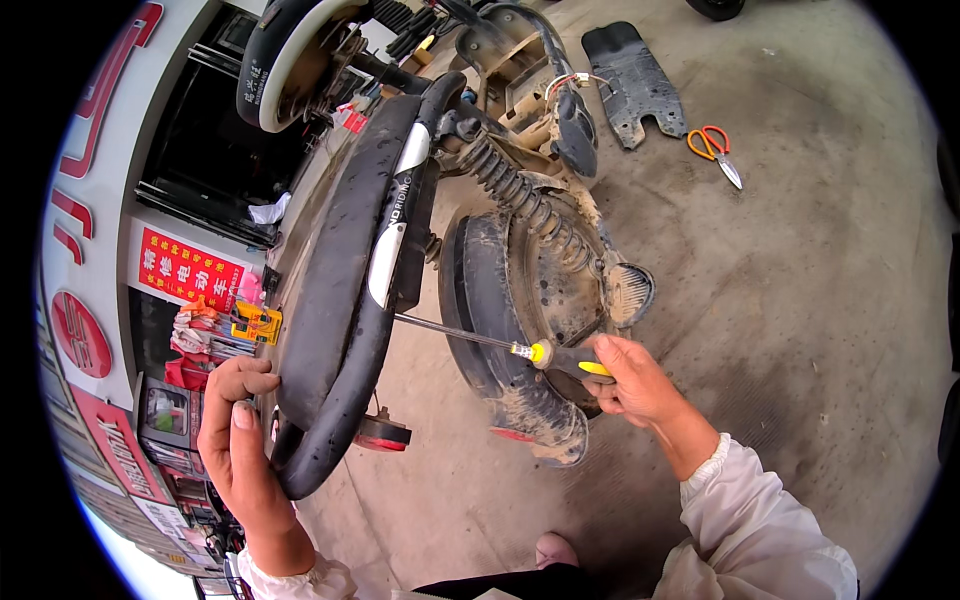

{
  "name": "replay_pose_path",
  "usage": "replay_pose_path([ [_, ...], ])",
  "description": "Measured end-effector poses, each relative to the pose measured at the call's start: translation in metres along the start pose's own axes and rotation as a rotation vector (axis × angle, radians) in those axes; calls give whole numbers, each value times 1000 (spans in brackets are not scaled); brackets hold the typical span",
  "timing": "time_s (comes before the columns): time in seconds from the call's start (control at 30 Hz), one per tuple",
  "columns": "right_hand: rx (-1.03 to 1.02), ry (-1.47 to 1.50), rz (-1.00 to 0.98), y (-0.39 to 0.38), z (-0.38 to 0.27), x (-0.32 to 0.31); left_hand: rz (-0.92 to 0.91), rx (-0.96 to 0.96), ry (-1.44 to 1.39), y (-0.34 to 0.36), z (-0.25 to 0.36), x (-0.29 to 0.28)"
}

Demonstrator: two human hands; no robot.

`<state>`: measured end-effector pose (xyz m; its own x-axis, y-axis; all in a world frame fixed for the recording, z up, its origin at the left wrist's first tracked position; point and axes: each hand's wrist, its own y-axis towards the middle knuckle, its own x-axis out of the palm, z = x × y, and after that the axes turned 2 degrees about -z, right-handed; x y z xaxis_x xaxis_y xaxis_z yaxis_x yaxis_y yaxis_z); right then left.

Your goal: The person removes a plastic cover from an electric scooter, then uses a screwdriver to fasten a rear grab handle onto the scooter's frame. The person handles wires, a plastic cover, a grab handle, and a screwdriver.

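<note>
A long black scooter seat (335, 270) stands tilted at left centre, with a black grab rail (345, 430) along its side and a white-and-black trim strip. My left hand (245, 440) curls its fingers against the seat's near end. My right hand (640, 385) is wrapped round the black-and-yellow handle of a screwdriver (541, 353). Its long shaft points left, and the tip meets the side of the seat unit near the trim; the exact contact is hidden. A red-faced lamp (383, 433) hangs below the rail.
Right of the seat are a muddy rear mudguard (510, 370) and a coil shock absorber (525, 205). Orange-handled scissors (715, 155) and a black plastic panel (635, 85) lie on the concrete floor. A white-rimmed wheel (295, 65) is at upper left. Shopfront signs line the left.
</note>
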<state>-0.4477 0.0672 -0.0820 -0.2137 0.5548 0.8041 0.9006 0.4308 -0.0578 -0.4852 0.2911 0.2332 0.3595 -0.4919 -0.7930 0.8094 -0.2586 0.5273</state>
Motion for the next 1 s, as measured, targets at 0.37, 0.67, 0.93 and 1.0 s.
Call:
replay_pose_path([
  [0.37, -825, -1059, 320, 11, -9, 19, 0, -8, 9, 0, -1, 1],
  [0.67, -72, -640, -258, 19, -39, -2, -4, -7, -31, -2, -6, 2],
  [0.93, -881, -1217, 358, 14, -7, 34, -4, -27, -25, -1, -2, -1],
  [1.0, -690, -1019, 123, 16, -6, 29, 2, -37, -42, -1, -2, 1],
])
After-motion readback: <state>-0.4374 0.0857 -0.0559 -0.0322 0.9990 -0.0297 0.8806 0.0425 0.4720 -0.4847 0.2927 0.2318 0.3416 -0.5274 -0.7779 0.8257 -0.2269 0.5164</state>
